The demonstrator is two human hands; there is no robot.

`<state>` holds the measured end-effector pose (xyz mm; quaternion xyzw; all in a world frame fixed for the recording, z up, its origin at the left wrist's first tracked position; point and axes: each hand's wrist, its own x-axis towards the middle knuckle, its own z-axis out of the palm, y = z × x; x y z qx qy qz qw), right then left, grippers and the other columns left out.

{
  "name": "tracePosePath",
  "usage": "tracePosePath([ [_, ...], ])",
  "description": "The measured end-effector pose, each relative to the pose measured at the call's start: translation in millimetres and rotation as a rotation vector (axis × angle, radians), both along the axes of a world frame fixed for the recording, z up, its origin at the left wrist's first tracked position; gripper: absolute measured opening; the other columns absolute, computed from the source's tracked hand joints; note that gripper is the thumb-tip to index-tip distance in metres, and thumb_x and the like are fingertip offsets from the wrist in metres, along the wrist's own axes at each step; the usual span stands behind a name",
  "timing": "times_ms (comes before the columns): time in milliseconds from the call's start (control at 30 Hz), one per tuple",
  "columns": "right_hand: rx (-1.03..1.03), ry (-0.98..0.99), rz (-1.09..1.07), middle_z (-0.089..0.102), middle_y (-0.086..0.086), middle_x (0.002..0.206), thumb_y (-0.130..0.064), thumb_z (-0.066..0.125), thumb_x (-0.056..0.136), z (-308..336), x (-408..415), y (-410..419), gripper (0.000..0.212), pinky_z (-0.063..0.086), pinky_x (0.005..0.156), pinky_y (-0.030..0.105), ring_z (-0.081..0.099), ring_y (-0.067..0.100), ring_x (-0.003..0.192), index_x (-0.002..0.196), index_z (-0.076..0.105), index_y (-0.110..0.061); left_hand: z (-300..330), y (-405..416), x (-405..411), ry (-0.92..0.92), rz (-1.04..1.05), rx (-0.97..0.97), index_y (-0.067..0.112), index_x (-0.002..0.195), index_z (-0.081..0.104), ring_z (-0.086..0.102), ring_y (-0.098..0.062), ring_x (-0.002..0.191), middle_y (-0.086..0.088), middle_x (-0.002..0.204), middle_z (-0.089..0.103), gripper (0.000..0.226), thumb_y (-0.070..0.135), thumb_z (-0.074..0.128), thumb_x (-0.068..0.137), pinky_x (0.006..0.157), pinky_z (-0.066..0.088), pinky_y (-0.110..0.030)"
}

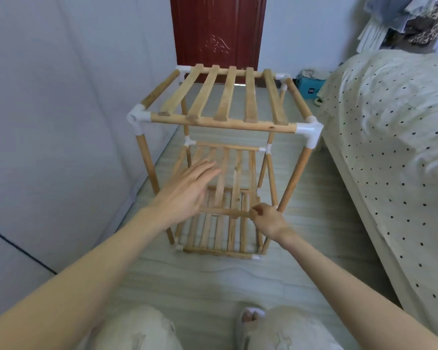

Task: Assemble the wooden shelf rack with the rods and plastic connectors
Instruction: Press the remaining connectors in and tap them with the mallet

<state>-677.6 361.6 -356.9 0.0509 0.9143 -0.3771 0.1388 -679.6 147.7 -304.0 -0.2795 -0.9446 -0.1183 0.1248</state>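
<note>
Pale wood rods and white plastic connectors made up the shelf rack (223,157), which stood on the floor between wall and bed (390,137).
It looked light and stiff but pull-apart at the joints (best held near a connector (310,131)); the right hand (266,218) pinched the middle shelf's front rod (223,211), while the left hand (187,190) hovered flat-fingered beside it.
</note>
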Motion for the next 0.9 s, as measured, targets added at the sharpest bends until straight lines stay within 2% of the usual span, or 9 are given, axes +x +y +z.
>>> tracePosePath([
  [100,0.093,-0.014,0.248,0.062,0.004,0.089,-0.025,0.038,0.099,-3,-14,-40,0.029,0.048,0.073,0.032,0.06,0.02,0.083,0.117,0.055,-0.01,-43,-45,8,-0.108,0.096,0.122,0.009,0.136,0.045,0.043,-0.025,0.128,-0.008,0.138,0.046,0.048,-0.003,0.046,0.089,0.104,0.036,-0.033],
  [167,0.135,-0.069,0.42,0.062,0.003,0.089,-0.026,0.038,0.1,-14,-21,-71,0.026,0.047,0.07,0.028,0.06,0.022,0.086,0.114,0.055,-0.012,-84,-76,16,-0.239,0.202,0.217,0.009,0.132,0.049,0.048,-0.026,0.122,-0.01,0.132,0.05,0.044,-0.001,0.046,0.09,0.1,0.037,-0.029],
  [267,0.267,-0.187,0.671,0.06,0.014,0.116,-0.028,0.034,0.101,-50,-33,-122,0.037,0.043,0.086,0.031,0.055,0.029,0.109,0.118,0.057,-0.005,-158,-126,28,-0.479,0.44,0.312,0.007,0.132,0.047,0.047,-0.027,0.123,-0.014,0.133,0.049,0.041,0.002,0.045,0.092,0.101,0.033,-0.027],
  [367,0.368,-0.303,0.836,0.05,0.018,0.134,-0.028,0.028,0.103,-107,-40,-171,0.042,0.038,0.096,0.034,0.048,0.032,0.119,0.127,0.051,-0.002,-233,-172,45,-0.676,0.69,0.339,0.001,0.135,0.042,0.041,-0.03,0.128,-0.019,0.138,0.043,0.044,0.003,0.049,0.092,0.105,0.028,-0.029],
  [567,0.418,-0.442,0.896,0.015,0.009,0.157,-0.032,0.029,0.102,-233,-25,-224,0.052,0.024,0.113,0.034,0.023,0.027,0.141,0.15,0.014,-0.016,-343,-238,98,-0.926,1.109,0.254,0.0,0.139,0.034,0.038,-0.039,0.126,-0.027,0.137,0.039,0.052,0.01,0.051,0.091,0.101,0.032,-0.036],
  [667,0.444,-0.479,0.913,-0.011,0.008,0.158,-0.035,0.031,0.102,-276,-7,-226,0.058,0.01,0.117,0.036,0.0,0.029,0.146,0.151,0.003,-0.021,-367,-248,104,-0.856,1.232,0.214,-0.003,0.133,0.036,0.038,-0.042,0.12,-0.028,0.131,0.038,0.052,0.013,0.057,0.088,0.097,0.034,-0.043],
  [733,0.503,-0.469,0.952,-0.02,0.006,0.156,-0.038,0.033,0.101,-292,3,-224,0.059,0.01,0.117,0.041,-0.011,0.029,0.145,0.151,0.004,-0.025,-372,-254,98,-0.763,1.33,0.249,-0.006,0.125,0.038,0.042,-0.044,0.113,-0.03,0.126,0.039,0.05,0.012,0.063,0.085,0.089,0.039,-0.047],
  [833,0.489,-0.507,0.915,-0.016,0.003,0.157,-0.038,0.033,0.101,-293,4,-224,0.056,0.01,0.117,0.037,-0.008,0.025,0.145,0.15,0.014,-0.023,-373,-271,92,-0.893,1.333,0.166,-0.003,0.117,0.045,0.05,-0.04,0.11,-0.025,0.121,0.049,0.037,0.019,0.058,0.09,0.085,0.044,-0.044],
  [900,0.412,-0.537,0.795,0.006,0.004,0.159,-0.036,0.032,0.101,-283,-2,-227,0.051,0.016,0.114,0.031,0.012,0.023,0.145,0.148,0.026,-0.017,-366,-277,93,-1.045,1.241,0.105,-0.002,0.111,0.051,0.056,-0.035,0.106,-0.022,0.115,0.058,0.028,0.019,0.053,0.092,0.083,0.047,-0.039],
])
